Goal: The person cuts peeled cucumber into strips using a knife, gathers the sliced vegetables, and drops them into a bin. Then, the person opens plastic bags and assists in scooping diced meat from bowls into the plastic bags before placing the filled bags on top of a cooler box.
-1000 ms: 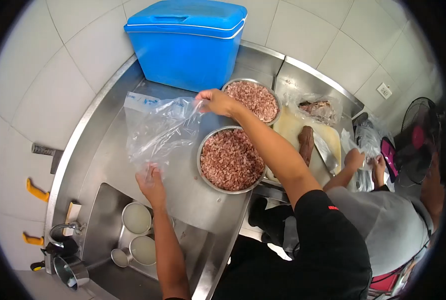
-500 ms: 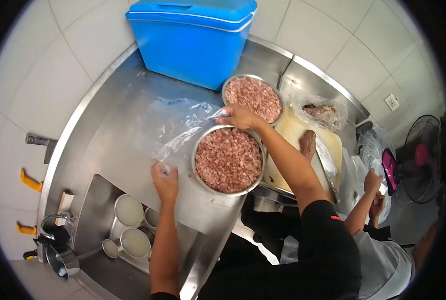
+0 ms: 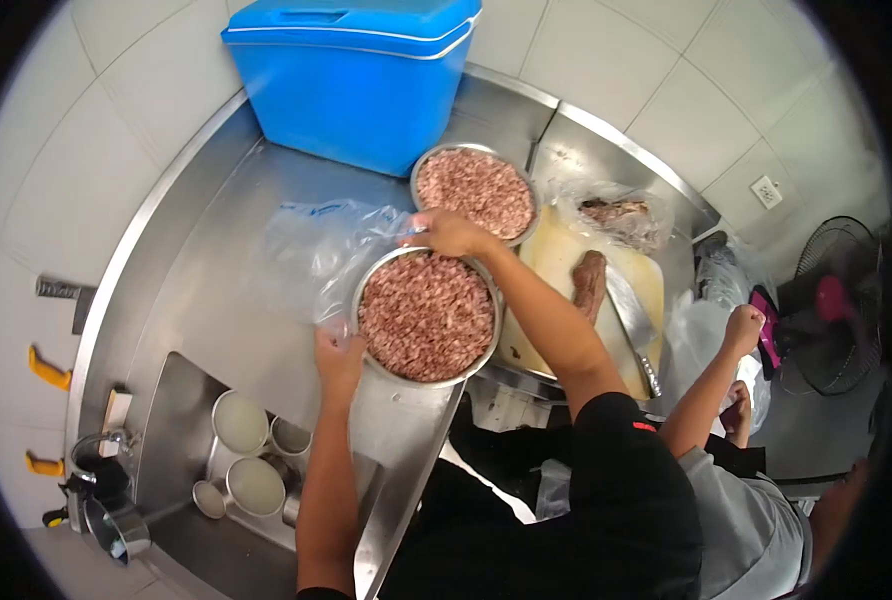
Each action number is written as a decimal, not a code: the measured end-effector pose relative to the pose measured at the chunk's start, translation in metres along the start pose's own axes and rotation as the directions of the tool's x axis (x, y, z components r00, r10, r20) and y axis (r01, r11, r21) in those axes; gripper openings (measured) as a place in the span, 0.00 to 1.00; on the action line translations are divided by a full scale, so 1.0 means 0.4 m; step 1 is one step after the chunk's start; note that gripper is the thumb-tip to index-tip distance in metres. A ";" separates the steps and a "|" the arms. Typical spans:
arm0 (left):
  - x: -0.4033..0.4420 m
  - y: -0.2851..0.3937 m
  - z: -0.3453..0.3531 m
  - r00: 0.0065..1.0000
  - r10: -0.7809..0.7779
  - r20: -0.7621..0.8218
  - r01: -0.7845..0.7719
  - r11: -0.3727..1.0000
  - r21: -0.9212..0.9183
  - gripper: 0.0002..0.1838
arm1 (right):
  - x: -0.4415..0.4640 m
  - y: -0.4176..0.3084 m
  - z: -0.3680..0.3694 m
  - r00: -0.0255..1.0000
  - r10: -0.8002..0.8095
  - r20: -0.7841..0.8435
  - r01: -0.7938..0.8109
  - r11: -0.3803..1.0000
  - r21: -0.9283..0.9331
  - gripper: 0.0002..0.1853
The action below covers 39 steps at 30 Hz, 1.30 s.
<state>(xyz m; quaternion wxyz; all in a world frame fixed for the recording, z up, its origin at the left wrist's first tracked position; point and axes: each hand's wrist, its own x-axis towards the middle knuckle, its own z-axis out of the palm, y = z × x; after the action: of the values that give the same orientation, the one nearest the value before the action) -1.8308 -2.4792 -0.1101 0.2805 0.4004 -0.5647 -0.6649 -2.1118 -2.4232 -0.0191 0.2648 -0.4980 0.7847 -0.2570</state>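
A clear plastic bag (image 3: 318, 240) is stretched between my two hands, over the steel counter and along the left side of a round metal bowl (image 3: 359, 352) of chopped pink meat (image 3: 426, 318). My left hand (image 3: 338, 360) is closed on the bag's near edge, right by the bowl's lower left rim. Above the bowl's far rim, my right hand (image 3: 451, 235) pinches the other edge of the bag. Behind it stands a second bowl of chopped meat (image 3: 474, 192).
At the back is a blue cooler (image 3: 351, 95). To the right, a cutting board (image 3: 541, 270) carries a piece of meat (image 3: 589, 285), a knife (image 3: 634, 325) and bagged meat (image 3: 621, 222). Cups of liquid (image 3: 256, 487) sit in the sink at left. Another person's hand (image 3: 744, 328) is at far right.
The view has shifted, so the scene sits further left. My left hand has come closer to the bowl, bringing the bag's near edge against its rim. My right hand stays above the far rim.
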 end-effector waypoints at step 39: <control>0.061 0.021 -0.126 0.906 0.011 -0.424 -0.226 0.858 -0.461 0.19 | -0.057 0.012 0.330 0.930 0.311 -0.195 0.228 -0.072 0.971 0.16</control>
<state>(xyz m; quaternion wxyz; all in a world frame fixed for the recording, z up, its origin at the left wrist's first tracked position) -1.8016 -2.5276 -0.1092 0.5268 0.4070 -0.3264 -0.6710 -2.0179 -2.4190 -0.1145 0.4016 -0.0609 0.3909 -0.8260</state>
